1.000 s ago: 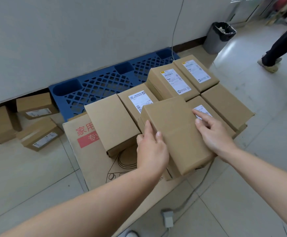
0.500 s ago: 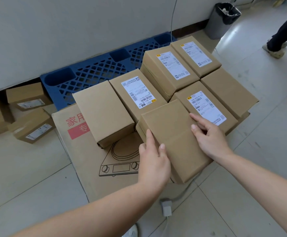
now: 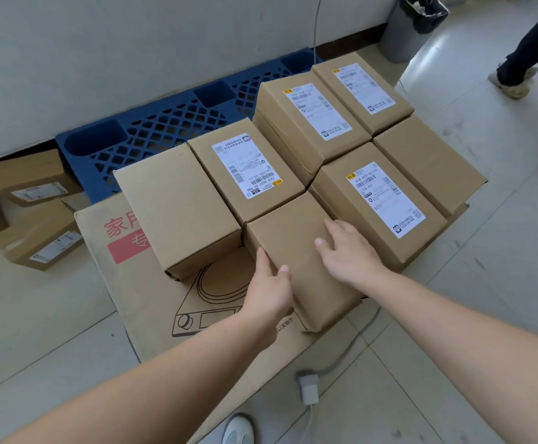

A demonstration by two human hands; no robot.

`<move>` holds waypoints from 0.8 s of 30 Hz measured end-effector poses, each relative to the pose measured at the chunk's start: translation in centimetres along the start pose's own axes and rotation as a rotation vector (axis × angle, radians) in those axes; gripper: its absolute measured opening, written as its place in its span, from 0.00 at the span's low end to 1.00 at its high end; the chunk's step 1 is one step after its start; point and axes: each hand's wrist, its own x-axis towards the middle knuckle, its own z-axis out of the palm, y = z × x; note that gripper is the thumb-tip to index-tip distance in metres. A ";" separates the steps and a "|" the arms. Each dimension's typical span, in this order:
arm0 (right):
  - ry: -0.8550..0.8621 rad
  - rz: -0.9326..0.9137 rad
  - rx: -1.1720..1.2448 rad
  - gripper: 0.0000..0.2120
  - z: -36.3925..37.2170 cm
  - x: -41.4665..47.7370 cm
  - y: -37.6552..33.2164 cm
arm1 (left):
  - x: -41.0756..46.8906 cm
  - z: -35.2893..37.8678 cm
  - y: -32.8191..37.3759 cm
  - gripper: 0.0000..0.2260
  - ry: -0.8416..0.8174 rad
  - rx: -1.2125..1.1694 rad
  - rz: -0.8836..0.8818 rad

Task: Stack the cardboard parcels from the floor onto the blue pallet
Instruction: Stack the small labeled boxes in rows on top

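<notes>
A plain cardboard parcel (image 3: 296, 248) lies in the front row of several parcels, on a large flat printed carton (image 3: 152, 302) that covers the front of the blue pallet (image 3: 152, 129). My left hand (image 3: 269, 294) grips the parcel's near left edge, thumb on the side, fingers on top. My right hand (image 3: 346, 251) rests on the parcel's top right, fingers spread flat. To the parcel's right sits a labelled parcel (image 3: 380, 203); behind it sits another labelled parcel (image 3: 245, 168). An unlabelled parcel (image 3: 178, 206) stands to the left.
Three more parcels (image 3: 33, 177) lie on the floor at the far left by the wall. A grey power adapter (image 3: 307, 387) and its cable lie on the tiles near my white shoe (image 3: 239, 431). A black-lined bin (image 3: 412, 24) and another person's leg (image 3: 527, 43) are at the far right.
The plain parcel has come down and forward into the gap in the front row. Both hands moved with it and remain on it; my right hand now lies flatter on top.
</notes>
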 end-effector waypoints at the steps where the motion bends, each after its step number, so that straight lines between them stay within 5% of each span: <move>1: 0.008 -0.002 -0.015 0.27 0.1 0.1 -0.1 | 0.2 -0.1 -0.1 0.17 -0.011 -0.012 -0.010; 14: 0.209 -0.013 -0.035 0.23 -0.2 -0.3 -2.0 | 0.8 -2.6 1.8 0.13 -0.037 0.088 -0.041; 18: 0.310 -0.073 0.048 0.21 -0.7 -0.4 -5.2 | 0.2 -4.5 3.9 0.18 -0.050 0.095 0.017; 24: 0.399 -0.160 0.188 0.19 -0.4 -0.3 -13.5 | -1.2 -10.7 8.7 0.12 -0.004 0.000 0.203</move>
